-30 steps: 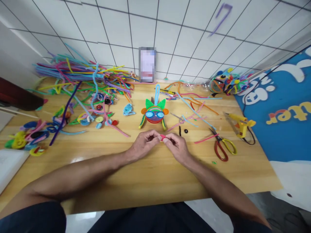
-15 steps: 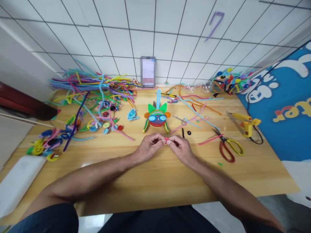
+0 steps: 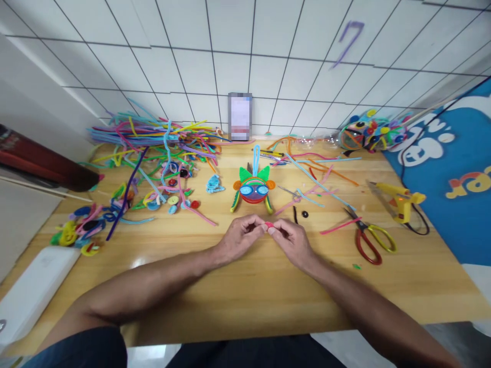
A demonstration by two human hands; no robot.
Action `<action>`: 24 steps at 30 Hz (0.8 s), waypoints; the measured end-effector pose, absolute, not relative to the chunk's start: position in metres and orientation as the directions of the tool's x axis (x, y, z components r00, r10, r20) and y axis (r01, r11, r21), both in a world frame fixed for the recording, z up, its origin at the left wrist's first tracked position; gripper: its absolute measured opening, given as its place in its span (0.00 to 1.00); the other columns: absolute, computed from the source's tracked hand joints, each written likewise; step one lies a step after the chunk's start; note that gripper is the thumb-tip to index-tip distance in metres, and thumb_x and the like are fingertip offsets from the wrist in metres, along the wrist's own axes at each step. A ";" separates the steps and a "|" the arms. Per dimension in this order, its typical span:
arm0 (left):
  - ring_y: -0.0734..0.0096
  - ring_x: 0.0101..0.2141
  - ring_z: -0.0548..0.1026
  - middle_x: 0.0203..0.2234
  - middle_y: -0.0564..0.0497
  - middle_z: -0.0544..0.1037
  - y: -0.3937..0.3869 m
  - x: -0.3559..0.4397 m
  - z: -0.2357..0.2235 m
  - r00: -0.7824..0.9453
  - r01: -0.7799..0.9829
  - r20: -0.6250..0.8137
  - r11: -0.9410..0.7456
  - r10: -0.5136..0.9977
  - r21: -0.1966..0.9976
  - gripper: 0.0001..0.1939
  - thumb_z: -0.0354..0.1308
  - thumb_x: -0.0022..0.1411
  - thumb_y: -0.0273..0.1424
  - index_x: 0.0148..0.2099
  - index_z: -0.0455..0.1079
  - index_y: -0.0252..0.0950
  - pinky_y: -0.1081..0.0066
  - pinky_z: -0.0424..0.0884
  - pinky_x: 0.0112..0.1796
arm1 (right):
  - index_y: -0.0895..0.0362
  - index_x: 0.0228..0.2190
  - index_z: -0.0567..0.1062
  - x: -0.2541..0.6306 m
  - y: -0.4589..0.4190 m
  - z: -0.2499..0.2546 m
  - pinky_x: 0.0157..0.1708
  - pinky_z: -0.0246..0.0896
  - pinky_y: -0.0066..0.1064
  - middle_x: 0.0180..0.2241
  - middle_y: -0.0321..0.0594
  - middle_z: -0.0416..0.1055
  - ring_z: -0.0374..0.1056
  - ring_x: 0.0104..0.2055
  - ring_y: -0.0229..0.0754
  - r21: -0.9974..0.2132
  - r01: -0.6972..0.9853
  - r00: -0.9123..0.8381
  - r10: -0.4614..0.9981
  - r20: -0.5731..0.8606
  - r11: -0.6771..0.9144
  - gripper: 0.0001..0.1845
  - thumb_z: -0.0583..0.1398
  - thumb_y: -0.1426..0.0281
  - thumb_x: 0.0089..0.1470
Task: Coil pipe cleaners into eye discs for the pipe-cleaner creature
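Note:
Between the fingertips of both hands is a small red piece of pipe cleaner (image 3: 269,225), partly covered by the fingers. My left hand (image 3: 242,236) pinches its left side, and my right hand (image 3: 292,240) pinches its right side. Just beyond the hands stands a colourful pipe-cleaner figure (image 3: 254,191) with green pointed ears, blue eyes, orange side discs and a tall light-blue loop on top. A black button (image 3: 305,214) and a short black strip (image 3: 295,215) lie to the right of the figure.
Scissors (image 3: 368,235) and a yellow glue gun (image 3: 402,200) lie at right. Piled pipe cleaners (image 3: 141,134) and loose coloured pieces (image 3: 82,225) cover the left side. A phone (image 3: 240,116) leans on the tiled wall. A white box-like object (image 3: 38,286) sits at front left.
The camera view has shifted slightly, so everything appears a little further right. Both hands keep pinching the red piece, with only slight finger movement.

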State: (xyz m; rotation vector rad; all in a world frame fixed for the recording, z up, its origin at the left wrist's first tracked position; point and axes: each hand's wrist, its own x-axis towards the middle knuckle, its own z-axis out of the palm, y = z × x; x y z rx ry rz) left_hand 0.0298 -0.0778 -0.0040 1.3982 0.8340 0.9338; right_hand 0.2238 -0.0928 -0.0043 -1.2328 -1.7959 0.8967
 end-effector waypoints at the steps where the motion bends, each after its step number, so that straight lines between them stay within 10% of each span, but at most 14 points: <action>1: 0.74 0.30 0.70 0.28 0.52 0.74 -0.078 0.030 -0.004 0.423 -0.045 0.061 -0.046 0.904 0.998 0.13 0.59 0.68 0.38 0.36 0.73 0.32 0.74 0.66 0.35 | 0.56 0.27 0.73 0.224 -0.093 -0.004 0.25 0.49 0.27 0.21 0.29 0.61 0.55 0.24 0.34 -0.865 0.413 -0.244 0.949 0.197 0.286 0.13 0.59 0.66 0.63; 24: 0.75 0.28 0.67 0.26 0.51 0.74 -0.078 0.030 0.005 0.425 0.006 0.011 -0.014 0.905 1.000 0.14 0.57 0.70 0.38 0.35 0.72 0.32 0.75 0.63 0.31 | 0.54 0.25 0.71 0.228 -0.092 -0.002 0.26 0.54 0.29 0.21 0.31 0.64 0.59 0.24 0.35 -0.807 0.508 -0.295 0.941 0.165 0.301 0.15 0.58 0.66 0.65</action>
